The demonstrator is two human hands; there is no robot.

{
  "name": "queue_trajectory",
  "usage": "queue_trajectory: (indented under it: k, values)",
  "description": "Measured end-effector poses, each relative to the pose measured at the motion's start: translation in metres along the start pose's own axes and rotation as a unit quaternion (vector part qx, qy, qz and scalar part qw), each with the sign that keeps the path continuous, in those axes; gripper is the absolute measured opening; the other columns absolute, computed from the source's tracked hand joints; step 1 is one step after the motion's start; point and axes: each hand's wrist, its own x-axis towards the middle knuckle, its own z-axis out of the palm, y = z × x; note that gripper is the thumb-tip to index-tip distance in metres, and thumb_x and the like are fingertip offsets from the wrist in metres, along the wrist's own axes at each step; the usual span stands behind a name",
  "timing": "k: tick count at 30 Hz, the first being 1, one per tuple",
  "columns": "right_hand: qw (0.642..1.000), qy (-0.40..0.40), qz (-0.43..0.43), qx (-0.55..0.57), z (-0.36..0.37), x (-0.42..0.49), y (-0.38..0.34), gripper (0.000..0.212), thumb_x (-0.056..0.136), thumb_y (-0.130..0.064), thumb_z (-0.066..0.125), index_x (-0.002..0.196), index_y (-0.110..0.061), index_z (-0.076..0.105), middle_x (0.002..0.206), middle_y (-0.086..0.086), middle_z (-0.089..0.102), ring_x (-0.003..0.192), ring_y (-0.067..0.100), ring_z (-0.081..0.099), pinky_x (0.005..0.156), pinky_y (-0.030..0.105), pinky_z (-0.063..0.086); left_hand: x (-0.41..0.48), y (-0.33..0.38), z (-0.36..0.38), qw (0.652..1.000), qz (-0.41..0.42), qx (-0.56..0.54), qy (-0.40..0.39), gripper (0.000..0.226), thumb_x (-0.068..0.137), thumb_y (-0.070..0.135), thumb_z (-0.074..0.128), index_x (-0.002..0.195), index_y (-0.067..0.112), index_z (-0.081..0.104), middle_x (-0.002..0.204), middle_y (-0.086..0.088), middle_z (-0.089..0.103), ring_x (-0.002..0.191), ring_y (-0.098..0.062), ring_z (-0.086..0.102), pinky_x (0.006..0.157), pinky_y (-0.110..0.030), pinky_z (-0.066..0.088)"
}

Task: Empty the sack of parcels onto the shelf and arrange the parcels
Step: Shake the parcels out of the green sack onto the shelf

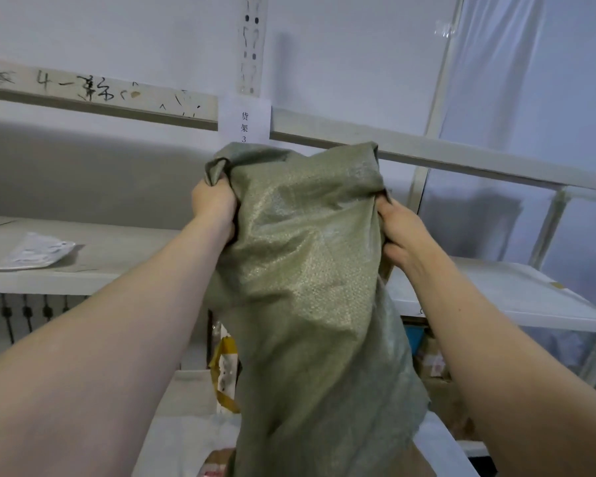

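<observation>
Fingers gripping sack upper corners, shelf behind

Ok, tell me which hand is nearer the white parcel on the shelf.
Left. The left hand grips the sack to the right of the parcel; the right hand grips the sack's other side, farther from it.

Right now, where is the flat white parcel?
In the head view, the parcel lies flat at far left on the shelf, well left of the sack and the left hand gripping it.
</observation>
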Motion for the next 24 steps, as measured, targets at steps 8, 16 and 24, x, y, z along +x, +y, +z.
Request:
queue_trajectory:
  k: [8, 16, 24]
  values:
    - [0.992, 0.037, 0.036, -0.118, 0.018, -0.005, 0.023, 0.021, 0.103, -0.022, 0.047, 0.091, -0.012, 0.061, 0.082, 0.009, 0.063, 0.074, 0.021, 0.061, 0.06, 0.029, 0.049, -0.002, -0.016, -0.013, 0.98, -0.026, 0.047, -0.19, 0.065, 0.078, 0.062, 0.069, 0.116, 0.011, 0.059, 0.105, -0.005, 0.063, 0.09, -0.023, 0.061, 0.076, -0.03, 0.048]
    - [0.968, 0.074, 0.045, -0.235, 0.009, -0.005, 0.03, 0.031, 0.104, -0.024, 0.043, 0.12, -0.002, 0.057, 0.082, 0.005, 0.057, 0.065, 0.012, 0.048, 0.043, 0.019, 0.039, -0.004, -0.035, -0.02, 0.869, -0.059, 0.259, -0.418, 0.143, 0.027, 0.068, 0.091, 0.147, 0.026, 0.026, 0.141, -0.004, 0.047, 0.125, -0.03, 0.051, 0.104, -0.049, 0.044]
    - [0.944, -0.168, 0.137, -0.248, -0.012, -0.019, 0.039, 0.052, 0.085, -0.053, 0.062, 0.124, -0.018, 0.059, 0.119, 0.001, 0.066, 0.109, 0.017, 0.06, 0.087, 0.026, 0.046, -0.001, -0.055, -0.019, 0.961, 0.045, 0.204, -0.181, 0.041, 0.086, 0.035, 0.072, 0.12, 0.016, 0.06, 0.113, -0.005, 0.066, 0.104, -0.03, 0.061, 0.094, -0.042, 0.05]
